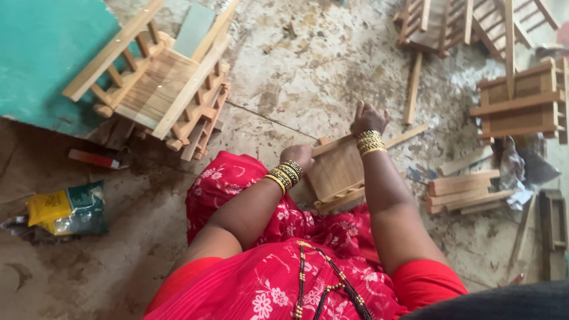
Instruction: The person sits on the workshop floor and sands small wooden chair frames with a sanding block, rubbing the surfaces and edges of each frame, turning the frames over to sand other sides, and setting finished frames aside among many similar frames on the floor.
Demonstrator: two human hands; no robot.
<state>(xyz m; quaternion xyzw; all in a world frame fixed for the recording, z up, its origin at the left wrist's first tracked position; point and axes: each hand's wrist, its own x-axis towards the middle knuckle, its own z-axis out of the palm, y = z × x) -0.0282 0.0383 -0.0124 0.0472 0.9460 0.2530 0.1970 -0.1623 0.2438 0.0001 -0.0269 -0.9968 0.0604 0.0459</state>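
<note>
Small slatted pale-wood frame [336, 173] is gripped by left hand [298, 156]; right hand [368, 118] clenched on its strip; slippage risked, frame being propped on lap.

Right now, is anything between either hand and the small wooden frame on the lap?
Nothing visible. The left hand grips the frame's near-left edge, and the right hand rests at its far end, on a slat. Both touch the wood directly.

A woodworking workshop (rough, stained floor [308, 77]) strewn with small wooden frames [160, 83].
</note>
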